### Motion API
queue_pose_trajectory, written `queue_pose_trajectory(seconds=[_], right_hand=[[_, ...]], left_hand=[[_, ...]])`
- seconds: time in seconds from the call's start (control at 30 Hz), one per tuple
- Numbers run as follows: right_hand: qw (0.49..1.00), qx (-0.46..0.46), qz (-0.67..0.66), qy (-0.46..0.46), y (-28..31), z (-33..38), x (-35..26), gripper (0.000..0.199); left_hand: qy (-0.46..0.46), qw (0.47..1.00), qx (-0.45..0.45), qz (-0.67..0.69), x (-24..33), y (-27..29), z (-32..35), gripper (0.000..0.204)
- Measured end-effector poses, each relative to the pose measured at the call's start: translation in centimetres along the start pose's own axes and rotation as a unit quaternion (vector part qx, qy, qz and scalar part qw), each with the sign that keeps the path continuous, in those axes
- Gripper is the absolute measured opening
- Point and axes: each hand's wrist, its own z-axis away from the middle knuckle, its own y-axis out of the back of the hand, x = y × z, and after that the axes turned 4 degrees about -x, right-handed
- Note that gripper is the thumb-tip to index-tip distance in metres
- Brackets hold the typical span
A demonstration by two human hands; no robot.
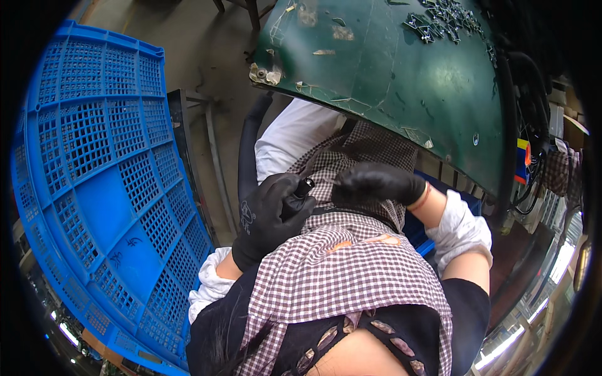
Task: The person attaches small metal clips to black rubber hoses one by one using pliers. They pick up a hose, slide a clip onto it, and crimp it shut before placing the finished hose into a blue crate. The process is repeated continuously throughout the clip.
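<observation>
Black-gloved in the head view, the left hand (269, 210) pinches a small part (306, 185), shiny-ended, above the apron (345, 272). It looks stiff, light, perhaps slippery, best held round its sides. The right hand (376, 183) curls nearby; its grip I cannot tell.

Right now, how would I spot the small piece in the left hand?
Find the green table; in the picture, the checked apron lies below it. Over the apron, the black-gloved left hand grips the small piece, whose shiny, round end stands out from the dull black fingers.
</observation>
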Motion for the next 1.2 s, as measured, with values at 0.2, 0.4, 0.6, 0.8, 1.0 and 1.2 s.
queue_pose_trajectory(seconds=[0.2, 0.4, 0.6, 0.8, 1.0, 1.2], right_hand=[[0.97, 0.156, 0.035, -0.184, -1.0, -1.5, -9.4, 0.023], [0.887, 0.04, 0.452, -0.082, -0.1, -4.0, -12.1, 0.015], [0.833, -0.052, 0.543, -0.091, -0.1, -5.1, -13.6, 0.009], [0.803, -0.03, 0.589, -0.087, -2.3, -6.1, -13.5, 0.007], [0.814, -0.047, 0.571, -0.095, -1.6, -5.9, -13.0, 0.008], [0.788, -0.044, 0.607, -0.1, -2.2, -5.8, -13.5, 0.008]], left_hand=[[0.01, 1.0, 0.001, 0.012, -0.6, -0.3, 0.9, 0.054], [0.052, 0.998, -0.015, 0.026, 0.0, -0.7, 1.1, 0.052], [-0.005, 0.999, -0.05, 0.003, -0.8, -0.9, 1.3, 0.053], [-0.047, 0.998, -0.031, 0.003, -1.5, -1.0, 1.3, 0.054], [-0.036, 0.998, -0.048, 0.032, -1.6, -1.2, 1.7, 0.057], [-0.009, 0.997, -0.047, 0.063, -1.4, -1.2, 1.2, 0.048]])
